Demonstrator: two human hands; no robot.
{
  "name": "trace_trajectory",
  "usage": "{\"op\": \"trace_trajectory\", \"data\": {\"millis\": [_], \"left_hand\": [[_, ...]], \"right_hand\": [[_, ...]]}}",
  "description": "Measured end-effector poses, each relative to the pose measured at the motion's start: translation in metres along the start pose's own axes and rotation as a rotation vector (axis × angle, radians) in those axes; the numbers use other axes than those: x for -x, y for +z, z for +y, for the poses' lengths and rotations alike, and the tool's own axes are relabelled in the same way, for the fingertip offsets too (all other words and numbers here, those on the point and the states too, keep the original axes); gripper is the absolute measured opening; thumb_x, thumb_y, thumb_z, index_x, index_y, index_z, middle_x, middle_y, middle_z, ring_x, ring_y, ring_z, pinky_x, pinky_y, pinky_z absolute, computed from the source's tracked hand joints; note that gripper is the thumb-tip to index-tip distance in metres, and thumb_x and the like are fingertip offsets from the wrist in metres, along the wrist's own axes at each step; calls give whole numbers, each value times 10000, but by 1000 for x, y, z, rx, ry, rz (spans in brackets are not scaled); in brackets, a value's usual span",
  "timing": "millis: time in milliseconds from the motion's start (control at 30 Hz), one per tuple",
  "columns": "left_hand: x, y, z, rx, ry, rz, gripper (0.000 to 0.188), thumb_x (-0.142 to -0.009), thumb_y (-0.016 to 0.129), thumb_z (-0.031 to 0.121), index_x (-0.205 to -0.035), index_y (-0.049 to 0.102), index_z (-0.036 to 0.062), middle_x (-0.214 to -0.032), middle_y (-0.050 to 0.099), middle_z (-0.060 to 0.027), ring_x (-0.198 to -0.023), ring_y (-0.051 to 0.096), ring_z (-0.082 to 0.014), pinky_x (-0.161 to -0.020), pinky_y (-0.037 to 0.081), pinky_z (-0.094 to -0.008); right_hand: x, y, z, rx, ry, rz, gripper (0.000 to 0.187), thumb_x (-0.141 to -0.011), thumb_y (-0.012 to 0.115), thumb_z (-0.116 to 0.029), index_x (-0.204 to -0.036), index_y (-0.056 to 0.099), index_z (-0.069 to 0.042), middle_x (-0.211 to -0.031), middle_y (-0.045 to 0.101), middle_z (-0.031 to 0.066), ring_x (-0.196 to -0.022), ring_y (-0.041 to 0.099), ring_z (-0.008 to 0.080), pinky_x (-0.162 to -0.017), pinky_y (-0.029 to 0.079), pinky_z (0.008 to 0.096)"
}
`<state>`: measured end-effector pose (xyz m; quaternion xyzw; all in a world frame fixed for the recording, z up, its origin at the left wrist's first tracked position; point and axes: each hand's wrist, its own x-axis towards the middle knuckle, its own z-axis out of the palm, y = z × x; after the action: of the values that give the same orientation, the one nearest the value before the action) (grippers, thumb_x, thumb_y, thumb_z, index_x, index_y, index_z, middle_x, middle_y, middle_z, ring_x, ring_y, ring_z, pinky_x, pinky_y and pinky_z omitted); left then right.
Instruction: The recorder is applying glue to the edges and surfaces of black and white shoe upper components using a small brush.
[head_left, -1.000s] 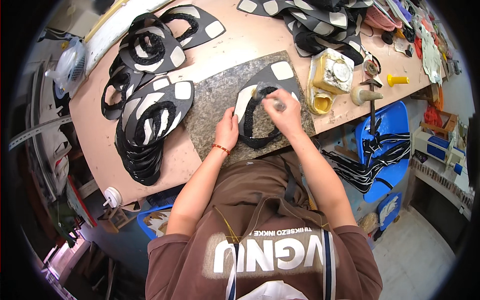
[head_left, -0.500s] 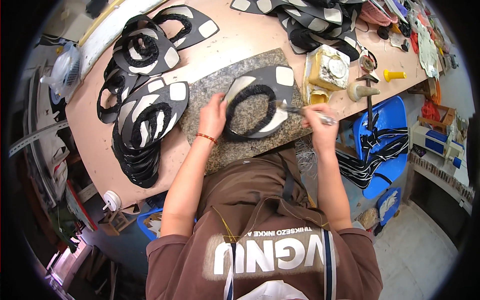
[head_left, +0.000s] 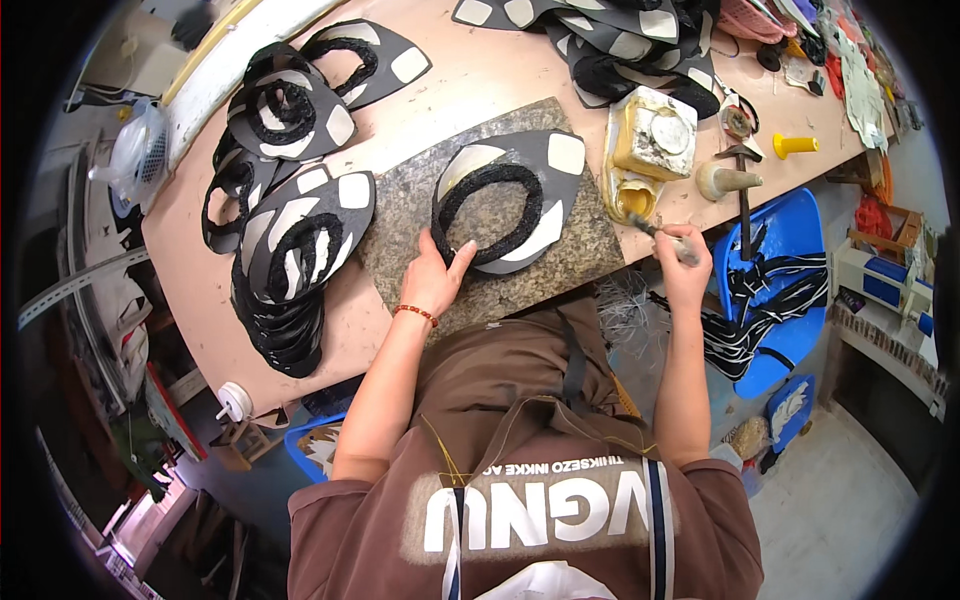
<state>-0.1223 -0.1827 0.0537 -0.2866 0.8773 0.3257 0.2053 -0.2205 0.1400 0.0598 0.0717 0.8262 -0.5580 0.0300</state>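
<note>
Slim dark brush (head_left: 645,226) is clamped in right fingers (head_left: 676,238). Dark-grey, white-patched, oval-holed sheet (head_left: 554,188), left of brush, is pinched by left fingers (head_left: 463,259).

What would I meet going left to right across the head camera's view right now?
White spool → left hand → dark gray piece with a black ring → brush → right hand holding it → yellow cone-shaped piece → white-and-blue machine.

a pinkish bench (head_left: 470,80) carries a mottled slab (head_left: 592,235) at its near edge, dark heaped pieces (head_left: 285,328) left of it, another heap (head_left: 605,60) beyond, and, to the right, a yellowed container (head_left: 655,135), a beige cone (head_left: 722,182) and a yellow flared piece (head_left: 796,146)
</note>
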Motion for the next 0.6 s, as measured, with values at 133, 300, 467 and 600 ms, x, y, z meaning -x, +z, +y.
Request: {"op": "trace_trajectory", "data": {"millis": [133, 300, 467, 600], "left_hand": [[-12, -1, -6, 482, -179, -140, 585, -902, 454, 318, -1357, 275, -4, -850, 628, -224, -615, 651, -274, -568, 530, -369], [-50, 10, -37, 701, -138, -23, 365, -884, 383, 87, -1237, 401, -4, -776, 617, -175, -509, 620, -214, -449, 513, -316], [-61, 2, -23, 488, -127, 33, 215, -866, 421, 71, -1056, 430, -29, -757, 618, -223, -547, 631, -295, -491, 511, -397], [-63, 18, -28, 147, 82, 284, 213, -846, 454, 87, -1029, 406, -10, -782, 586, -327, -736, 579, -482, -686, 443, -545]], "right_hand": [[-1, 11, -13, -787, 282, -300, 69, -814, 623, -55, -857, 587, -15, -847, 632, 104, -651, 572, 115, -564, 468, 234], [4, 100, -53, -675, 215, -534, 110, -823, 636, -81, -898, 601, -8, -814, 629, 71, -639, 592, 108, -593, 501, 222], [2, 181, -69, -83, -280, -570, 164, -794, 672, -119, -913, 592, -39, -868, 634, 45, -702, 597, 123, -638, 477, 257], [-2, 210, -70, -40, -587, -595, 187, -747, 673, -108, -897, 580, -45, -881, 619, 80, -744, 612, 210, -671, 480, 302]]}}
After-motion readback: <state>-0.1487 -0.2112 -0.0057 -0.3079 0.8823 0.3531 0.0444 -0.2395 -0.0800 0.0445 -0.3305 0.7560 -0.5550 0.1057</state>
